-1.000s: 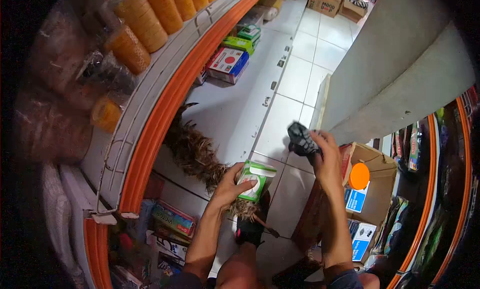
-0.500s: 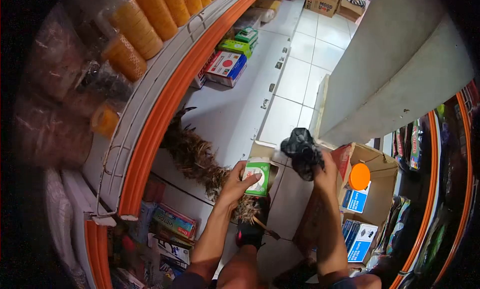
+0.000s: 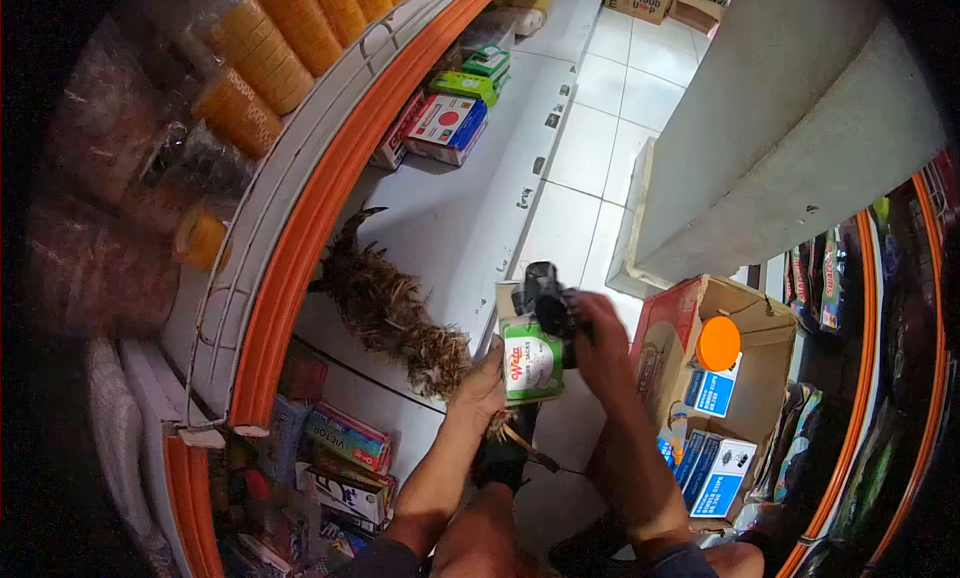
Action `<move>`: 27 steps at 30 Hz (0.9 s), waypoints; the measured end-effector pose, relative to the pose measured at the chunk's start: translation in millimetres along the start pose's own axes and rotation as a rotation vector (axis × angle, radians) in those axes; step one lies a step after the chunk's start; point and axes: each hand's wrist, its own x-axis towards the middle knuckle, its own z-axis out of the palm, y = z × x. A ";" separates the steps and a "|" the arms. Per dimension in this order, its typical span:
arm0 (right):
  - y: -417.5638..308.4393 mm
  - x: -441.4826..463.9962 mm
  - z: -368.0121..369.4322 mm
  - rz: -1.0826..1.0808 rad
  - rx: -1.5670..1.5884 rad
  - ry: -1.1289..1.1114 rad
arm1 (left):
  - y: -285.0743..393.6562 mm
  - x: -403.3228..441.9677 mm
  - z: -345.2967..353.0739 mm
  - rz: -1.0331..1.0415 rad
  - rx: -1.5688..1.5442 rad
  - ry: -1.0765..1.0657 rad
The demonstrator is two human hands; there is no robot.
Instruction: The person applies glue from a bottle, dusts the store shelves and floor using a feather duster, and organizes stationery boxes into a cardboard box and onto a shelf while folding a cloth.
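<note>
My left hand (image 3: 483,383) grips a green and white small box (image 3: 533,363) with red lettering, its printed face turned up. A bunched, crumpled black cloth (image 3: 543,296) is in my right hand (image 3: 598,350), over the upper end of the box; whether it touches the box I cannot tell. The fingers of that hand are partly dark and blurred. Left of the box, a brown feather duster (image 3: 385,308) lies across the white shelf, its wooden handle passing beneath my left hand.
Several small boxes (image 3: 447,128) stand farther along the white shelf (image 3: 490,168), behind an orange edge (image 3: 330,198). A pillar (image 3: 770,148) rises at the right. Beside my right arm, an open carton (image 3: 760,368) holds blue-white boxes (image 3: 722,478) and an orange-lidded jar (image 3: 718,344).
My right hand has brought the black cloth leftward to the box. The box in my left hand has turned, so its front lettering now shows.
</note>
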 end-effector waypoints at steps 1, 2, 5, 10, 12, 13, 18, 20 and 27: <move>-9.6 2.4 -11.3 -0.026 -0.022 0.079 | -0.2 0.1 0.4 -0.023 -0.043 0.049; -20.1 4.5 -22.6 -0.053 -0.042 0.156 | -0.1 1.1 2.1 -0.020 -0.046 0.052; -38.7 -2.4 -17.6 -0.145 -0.147 0.147 | 1.1 5.8 14.3 0.105 0.233 0.338; 1.3 -29.5 -4.1 -0.097 -0.478 -0.129 | 9.8 7.6 35.6 0.118 0.040 0.248; 35.2 -32.9 -30.2 -0.058 -0.549 -0.075 | 13.0 7.2 31.7 0.129 0.060 0.331; 38.9 -34.7 -37.2 0.007 -0.618 -0.014 | 12.0 4.6 29.2 0.122 0.070 0.382; -34.0 -8.2 -27.2 -0.132 -0.469 0.114 | 7.1 11.6 43.5 0.126 0.069 0.277; -53.3 -2.2 -3.0 -0.164 -0.447 0.103 | 2.2 13.3 62.9 0.163 0.200 0.345; -54.7 -62.5 7.9 -0.473 -0.798 -0.302 | 16.8 23.1 34.4 0.270 -0.151 0.132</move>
